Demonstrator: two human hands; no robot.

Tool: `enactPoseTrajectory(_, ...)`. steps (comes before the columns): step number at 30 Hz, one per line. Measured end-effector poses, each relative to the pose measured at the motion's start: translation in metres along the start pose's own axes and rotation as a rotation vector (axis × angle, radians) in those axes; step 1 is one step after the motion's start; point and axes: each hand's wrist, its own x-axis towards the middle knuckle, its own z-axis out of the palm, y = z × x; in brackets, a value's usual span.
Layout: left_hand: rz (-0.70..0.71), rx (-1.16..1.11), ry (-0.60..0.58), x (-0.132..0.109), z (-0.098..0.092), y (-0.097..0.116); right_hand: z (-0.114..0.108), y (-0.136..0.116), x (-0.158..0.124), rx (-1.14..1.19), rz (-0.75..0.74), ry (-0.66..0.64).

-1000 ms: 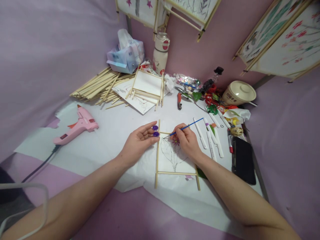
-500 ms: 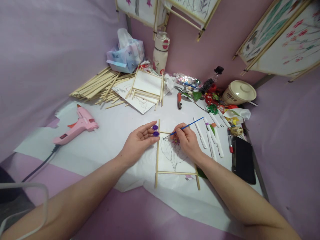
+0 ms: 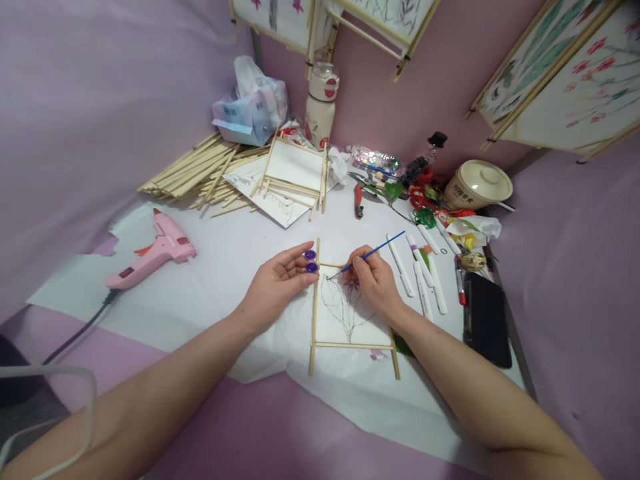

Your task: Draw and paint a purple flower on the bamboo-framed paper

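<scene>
Lower middle of the frame, on the white-covered desk (image 3: pixel 225 267): stick frame (image 3: pixel 313 323) lying flat, white paper (image 3: pixel 330 332) within it. Paper bears thin dark outlines of petal or leaf shapes and a small pink-purple flower (image 3: pixel 352 283), partly behind the right hand (image 3: pixel 374 283). That hand is closed around a blue brush (image 3: pixel 371 253), its tip at the paper's upper left; contact too fine to tell. Left hand (image 3: pixel 273 287) beside the frame's left stick, thumb and fingers pinching two purple discs (image 3: pixel 311 267), one above the other. Hands apart, drawing between them. Right of the frame, loose white markers (image 3: pixel 400 267). Left of picture, pink glue gun (image 3: pixel 153 257) on its side. Upper left, bundled sticks (image 3: pixel 183 175) before a tissue box (image 3: pixel 256 117).
</scene>
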Motion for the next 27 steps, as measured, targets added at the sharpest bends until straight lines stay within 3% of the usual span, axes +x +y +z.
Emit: enactPoseTrajectory(27,-0.004,0.005,0.006,-0.0004,0.0003,0.0004,-0.0009,-0.0004,-0.0005,-0.001,-0.007,-0.007)
